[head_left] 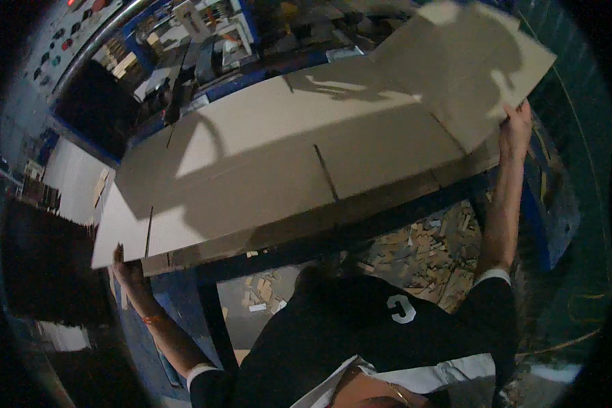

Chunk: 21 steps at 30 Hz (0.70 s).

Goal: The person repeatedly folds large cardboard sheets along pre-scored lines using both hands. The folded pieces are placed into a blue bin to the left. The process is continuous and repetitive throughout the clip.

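A long sheet of brown cardboard (251, 197) with several cut slots stretches across the view in front of me. My left hand (129, 275) grips its near left corner, the thumb over the top face. At the other end, my right hand (515, 129) holds the edge of the right panel (469, 75), which is bent upward along a crease. The fingers under the board are hidden on both sides. More cardboard (387, 197) shows below the sheet's near edge. Shadows fall across much of the surface.
Beneath the sheet stands a blue-framed table (537, 231). Many cardboard scraps (449, 251) litter the floor below. Beyond the sheet is a machine (217, 51) with blue parts, and a metal bar (102, 44) curves at upper left beside a panel of buttons (64, 41).
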Each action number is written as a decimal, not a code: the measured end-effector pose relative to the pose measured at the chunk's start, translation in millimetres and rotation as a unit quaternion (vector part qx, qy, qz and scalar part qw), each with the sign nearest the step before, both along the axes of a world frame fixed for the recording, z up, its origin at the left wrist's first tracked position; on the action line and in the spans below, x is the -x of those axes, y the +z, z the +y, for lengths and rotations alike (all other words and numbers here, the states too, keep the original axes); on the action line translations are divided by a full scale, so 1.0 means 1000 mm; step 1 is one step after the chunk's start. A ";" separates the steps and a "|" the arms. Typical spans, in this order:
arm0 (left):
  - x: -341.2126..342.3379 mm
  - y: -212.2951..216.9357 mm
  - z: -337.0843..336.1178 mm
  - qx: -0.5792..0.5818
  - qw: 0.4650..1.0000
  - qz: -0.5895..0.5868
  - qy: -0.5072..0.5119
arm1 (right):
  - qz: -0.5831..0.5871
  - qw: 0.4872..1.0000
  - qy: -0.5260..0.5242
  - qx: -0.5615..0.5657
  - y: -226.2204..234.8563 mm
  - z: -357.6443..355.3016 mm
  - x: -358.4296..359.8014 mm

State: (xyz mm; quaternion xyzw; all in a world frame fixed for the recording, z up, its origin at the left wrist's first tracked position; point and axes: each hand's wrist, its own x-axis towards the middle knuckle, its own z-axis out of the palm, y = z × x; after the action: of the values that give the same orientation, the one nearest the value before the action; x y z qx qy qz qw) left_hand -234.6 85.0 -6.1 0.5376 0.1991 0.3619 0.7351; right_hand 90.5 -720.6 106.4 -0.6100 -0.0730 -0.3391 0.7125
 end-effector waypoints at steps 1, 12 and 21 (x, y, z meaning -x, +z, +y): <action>0.000 0.011 -0.010 -0.066 0.998 0.022 0.006 | 0.009 0.999 -0.029 0.042 -0.002 0.012 0.022; -0.028 0.034 -0.268 -0.622 0.757 0.157 -0.122 | -0.194 0.741 0.138 0.628 -0.114 0.091 0.150; -0.059 0.054 -0.263 -0.742 0.585 0.234 -0.231 | -0.227 0.696 0.206 0.649 -0.097 0.122 0.113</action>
State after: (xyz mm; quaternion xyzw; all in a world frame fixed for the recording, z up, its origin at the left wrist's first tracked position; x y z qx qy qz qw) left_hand -175.2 -178.5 48.0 0.9902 -0.1038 0.0636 0.0681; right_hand -22.7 -598.3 9.3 -0.7948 -0.5589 -0.1802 0.1531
